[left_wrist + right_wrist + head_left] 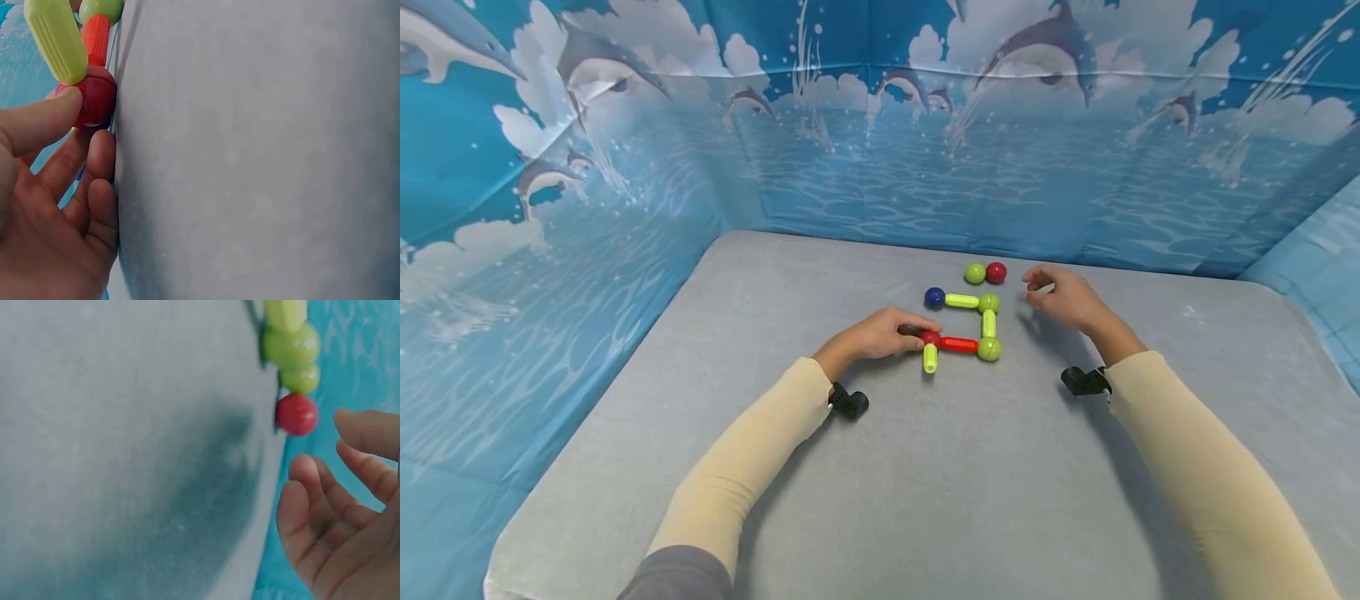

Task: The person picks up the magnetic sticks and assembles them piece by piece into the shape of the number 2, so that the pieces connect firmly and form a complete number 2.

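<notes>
At the left, on the grey-covered table (880,475), the left hand (883,333) pinches a glossy red ball (931,338), thumb on one side and fingers around the other. From this ball a lime ribbed rod (930,358) points toward the person, ending without a ball; whether its tip touches the table I cannot tell. Behind it, across a gap with no rod, sits a blue ball (935,298), the free end of the chain. A far lime rod (962,301) runs right from it to a rear green ball (988,302), an upright lime rod (988,324) comes down the right side to a front green ball (989,348), and a red rod (959,344) leads back to the pinched ball. Just behind that three-sided figure lie a loose green ball (975,273) and a loose red ball (996,272), seemingly touching. At the far right the right hand (1063,298) hovers near the loose red ball, thumb and fingers apart, softly bent and holding nothing. The joints probably rely on magnets, so a twist or lift by the left hand could swing the chain or pull the red rod loose. The loose pair could roll if the right fingertips brushed them, and a ball brought too close might snap onto the wrong rod end.
</notes>
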The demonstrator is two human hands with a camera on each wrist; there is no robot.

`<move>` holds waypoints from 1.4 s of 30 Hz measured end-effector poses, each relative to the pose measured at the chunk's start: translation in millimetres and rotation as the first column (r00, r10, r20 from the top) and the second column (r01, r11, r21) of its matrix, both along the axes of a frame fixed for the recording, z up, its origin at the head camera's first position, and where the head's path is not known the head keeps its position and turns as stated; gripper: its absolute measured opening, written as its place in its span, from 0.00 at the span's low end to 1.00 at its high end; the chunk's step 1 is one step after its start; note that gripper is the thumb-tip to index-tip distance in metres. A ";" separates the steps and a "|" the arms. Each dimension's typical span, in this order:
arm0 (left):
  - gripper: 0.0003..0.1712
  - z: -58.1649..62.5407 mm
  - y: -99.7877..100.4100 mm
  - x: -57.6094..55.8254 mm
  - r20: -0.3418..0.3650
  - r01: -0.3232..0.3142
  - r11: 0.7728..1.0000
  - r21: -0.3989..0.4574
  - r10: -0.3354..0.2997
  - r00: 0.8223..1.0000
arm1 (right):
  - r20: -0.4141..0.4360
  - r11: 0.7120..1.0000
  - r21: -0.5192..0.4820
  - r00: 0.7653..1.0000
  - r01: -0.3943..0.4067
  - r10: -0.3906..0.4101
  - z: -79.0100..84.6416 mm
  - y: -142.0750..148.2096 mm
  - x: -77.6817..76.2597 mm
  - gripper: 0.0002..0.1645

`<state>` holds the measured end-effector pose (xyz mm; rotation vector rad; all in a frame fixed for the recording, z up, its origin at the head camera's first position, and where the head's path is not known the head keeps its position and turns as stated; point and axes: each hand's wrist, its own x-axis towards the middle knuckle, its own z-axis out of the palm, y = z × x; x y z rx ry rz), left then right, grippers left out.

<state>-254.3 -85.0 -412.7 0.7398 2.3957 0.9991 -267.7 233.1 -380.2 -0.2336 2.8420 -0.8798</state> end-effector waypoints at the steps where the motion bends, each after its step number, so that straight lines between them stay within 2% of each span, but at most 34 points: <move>1: 0.22 0.4 -0.7 -0.5 0.004 -0.002 1.000 -0.004 0.002 1.000 | 0.005 1.000 0.006 1.000 0.019 -0.019 -2.2 -0.8 -4.8 0.25; 7: 0.23 3.2 0.3 -4.2 0.026 0.010 1.000 0.005 -0.010 1.000 | 0.002 0.996 -0.004 0.996 0.089 -0.089 -18.5 -3.7 -24.6 0.27; 10: 0.23 2.7 -0.1 -5.6 0.038 0.021 1.000 0.016 -0.021 0.999 | -0.032 0.996 -0.009 0.996 0.084 -0.085 -23.3 -6.3 -31.1 0.28; 15: 0.23 0.2 -3.1 -5.9 0.053 0.000 1.000 0.015 -0.001 0.999 | -0.065 0.998 -0.006 0.996 0.057 -0.057 -21.7 -16.4 -40.2 0.31; 22: 0.23 0.1 -3.5 -5.3 0.065 -0.012 1.000 0.027 0.011 0.998 | 0.011 0.999 0.040 1.000 0.016 -0.016 -15.0 -22.1 -49.3 0.32; 26: 0.23 -0.8 -1.9 -5.2 0.062 -0.012 0.999 0.030 0.010 0.998 | 0.042 0.999 0.030 0.999 0.012 -0.013 -17.3 -21.3 -50.3 0.28; 32: 0.23 -3.0 -0.9 -5.5 0.067 -0.012 0.999 0.046 0.008 0.998 | 0.010 0.997 -0.040 0.998 0.063 -0.062 -22.6 -23.9 -47.6 0.20; 42: 0.23 -4.9 -1.3 -7.6 0.063 -0.015 0.999 0.045 0.012 0.998 | 0.028 0.999 -0.024 0.999 0.041 -0.040 -23.1 -24.6 -47.1 0.27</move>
